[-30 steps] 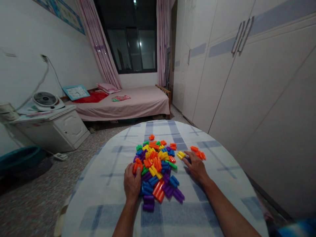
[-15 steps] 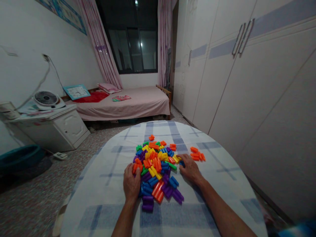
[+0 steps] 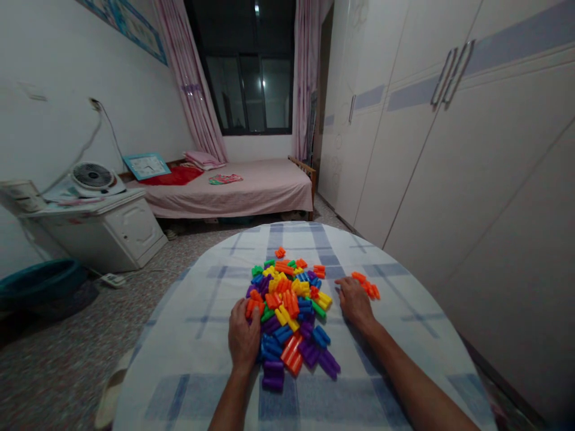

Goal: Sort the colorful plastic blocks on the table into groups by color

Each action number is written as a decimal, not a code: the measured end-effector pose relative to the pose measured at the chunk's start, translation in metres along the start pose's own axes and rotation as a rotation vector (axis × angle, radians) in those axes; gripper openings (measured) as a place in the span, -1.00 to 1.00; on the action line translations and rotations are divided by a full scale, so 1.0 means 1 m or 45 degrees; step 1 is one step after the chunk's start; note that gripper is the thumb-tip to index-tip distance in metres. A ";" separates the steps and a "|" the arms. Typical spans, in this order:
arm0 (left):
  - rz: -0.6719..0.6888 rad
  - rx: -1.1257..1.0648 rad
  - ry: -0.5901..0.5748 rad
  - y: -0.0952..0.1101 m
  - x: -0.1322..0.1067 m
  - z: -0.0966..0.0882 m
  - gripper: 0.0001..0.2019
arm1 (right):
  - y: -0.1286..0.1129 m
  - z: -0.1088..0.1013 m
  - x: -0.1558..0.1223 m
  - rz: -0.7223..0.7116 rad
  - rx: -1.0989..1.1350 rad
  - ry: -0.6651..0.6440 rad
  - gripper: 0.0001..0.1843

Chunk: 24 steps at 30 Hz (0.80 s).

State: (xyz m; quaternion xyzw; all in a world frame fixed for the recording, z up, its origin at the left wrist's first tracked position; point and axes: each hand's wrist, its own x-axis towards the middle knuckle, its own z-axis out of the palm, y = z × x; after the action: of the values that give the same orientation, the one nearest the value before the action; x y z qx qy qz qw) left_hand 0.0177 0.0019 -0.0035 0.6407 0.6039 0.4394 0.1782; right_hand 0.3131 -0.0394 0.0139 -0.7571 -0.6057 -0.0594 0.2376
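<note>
A pile of colourful plastic pieces (image 3: pixel 287 299) lies mid-table on the checked cloth (image 3: pixel 188 359), the left hand (image 3: pixel 244 335) curled at its left edge, grip unclear, while the right hand (image 3: pixel 356 301), fingers loosely bent, whether holding anything I cannot tell, rests between it and an orange cluster (image 3: pixel 366 286).

I can't see beneath the right hand (image 3: pixel 354 301); the left hand (image 3: pixel 245 336) hides some blocks (image 3: pixel 290 302). The basin (image 3: pixel 42 286) is cut off at left, the wardrobe (image 3: pixel 453 197) at right, the desk (image 3: pixel 191 341) below, the poster (image 3: pixel 129 25) above. Markings inside the blue frame (image 3: pixel 147 166) are too small to read.
</note>
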 end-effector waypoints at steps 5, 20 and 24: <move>-0.007 -0.032 0.010 -0.002 -0.001 0.001 -0.54 | -0.020 0.006 0.037 -0.182 -0.111 -0.178 -0.51; -0.049 -0.145 0.011 -0.016 0.002 0.012 -0.53 | 0.019 0.005 0.037 -0.219 -0.260 -0.065 -0.74; -0.058 -0.158 0.034 -0.018 0.003 0.012 -0.53 | 0.027 0.002 0.037 -0.150 -0.302 -0.094 -0.67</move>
State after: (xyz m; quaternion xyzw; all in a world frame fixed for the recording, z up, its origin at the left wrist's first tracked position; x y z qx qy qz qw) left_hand 0.0156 0.0117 -0.0230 0.6084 0.5924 0.4803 0.2193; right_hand 0.3481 -0.0094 0.0184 -0.7447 -0.6461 -0.1165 0.1199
